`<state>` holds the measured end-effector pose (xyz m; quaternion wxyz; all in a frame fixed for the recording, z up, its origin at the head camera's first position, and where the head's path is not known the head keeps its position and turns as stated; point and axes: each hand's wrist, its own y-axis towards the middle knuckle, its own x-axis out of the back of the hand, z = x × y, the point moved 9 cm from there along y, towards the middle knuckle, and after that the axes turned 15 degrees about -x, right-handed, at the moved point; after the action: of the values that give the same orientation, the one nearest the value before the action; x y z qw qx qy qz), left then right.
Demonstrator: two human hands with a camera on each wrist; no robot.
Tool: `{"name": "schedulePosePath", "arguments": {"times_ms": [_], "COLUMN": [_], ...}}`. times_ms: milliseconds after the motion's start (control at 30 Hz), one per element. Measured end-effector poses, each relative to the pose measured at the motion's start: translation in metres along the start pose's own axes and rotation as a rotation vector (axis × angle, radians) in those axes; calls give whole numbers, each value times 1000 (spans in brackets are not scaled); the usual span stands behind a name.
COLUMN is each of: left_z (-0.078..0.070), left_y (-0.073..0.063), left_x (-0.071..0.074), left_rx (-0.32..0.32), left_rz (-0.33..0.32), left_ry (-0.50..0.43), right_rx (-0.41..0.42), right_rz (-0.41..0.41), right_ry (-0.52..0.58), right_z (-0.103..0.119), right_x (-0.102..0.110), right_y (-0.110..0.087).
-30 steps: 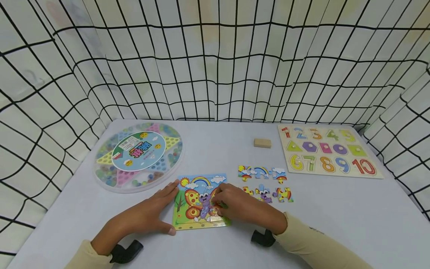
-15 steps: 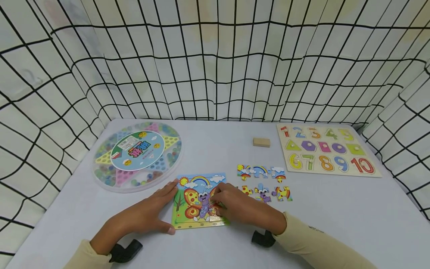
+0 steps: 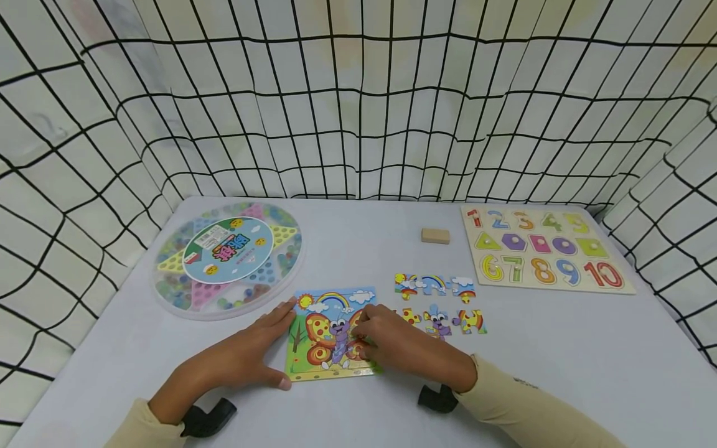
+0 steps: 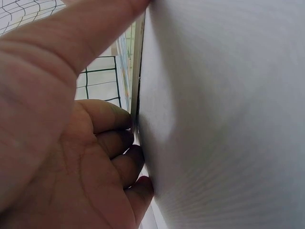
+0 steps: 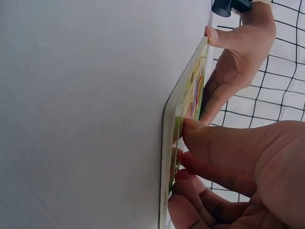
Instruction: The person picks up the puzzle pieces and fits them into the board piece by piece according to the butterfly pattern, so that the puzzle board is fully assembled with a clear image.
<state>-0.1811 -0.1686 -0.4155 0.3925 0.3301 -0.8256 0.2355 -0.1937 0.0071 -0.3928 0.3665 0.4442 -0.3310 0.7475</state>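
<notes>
- Two bare hands are at one butterfly puzzle board [image 3: 330, 374], flat on a white-covered table [image 3: 358, 417] before the seated wearer's sleeves [image 3: 521, 398].
- The right hand [image 3: 394, 339] pinches one puzzle piece [image 5: 177, 126] between thumb and fingers at the board's lower right; the left hand [image 3: 249, 354], gripping nothing, rests extended fingers and thumb along the left edge.
- Six loose pieces show beyond the right hand: three in an upper row [image 3: 434, 284], three in a lower row [image 3: 439, 323], partly behind the hand.
- One wooden block [image 3: 435, 236] lies near one number board [image 3: 549, 280], which reads 1 to 10 in ten numerals, with five shapes between.
- One round game box [image 3: 257, 308] carries large characters on its blue label [image 3: 246, 264], too small to read surely.
- Two black wrist devices [image 3: 210, 418] are worn, one per arm.
- Only the right-wrist view shows the pinch side-on; the left-wrist view shows the left palm and fingertips close against the board's edge.
</notes>
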Motion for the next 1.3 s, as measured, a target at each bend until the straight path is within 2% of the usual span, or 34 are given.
{"name": "schedulePosePath", "arguments": {"times_ms": [200, 367, 567, 767, 933, 1100, 1300], "left_z": [-1, -1, 0, 1, 0, -1, -1], "left_y": [-1, -2, -2, -2, -2, -1, -1], "left_x": [1, 0, -1, -1, 0, 0, 0], "left_rx": [-2, -2, 3, 3, 5, 0, 2], "left_rz": [-2, -3, 4, 9, 3, -4, -4], "left_ry": [-4, -9, -9, -17, -21, -24, -25], "right_rx": [24, 4, 36, 33, -14, -51, -51], "right_rz": [-3, -11, -99, -104, -105, -128, -147], "right_ry": [7, 129, 254, 284, 315, 311, 303], "right_z": [0, -10, -23, -35, -48, -61, -70], "right_x": [1, 7, 23, 27, 33, 38, 41], "right_y": [-1, -3, -6, -9, -12, -14, -15]}}
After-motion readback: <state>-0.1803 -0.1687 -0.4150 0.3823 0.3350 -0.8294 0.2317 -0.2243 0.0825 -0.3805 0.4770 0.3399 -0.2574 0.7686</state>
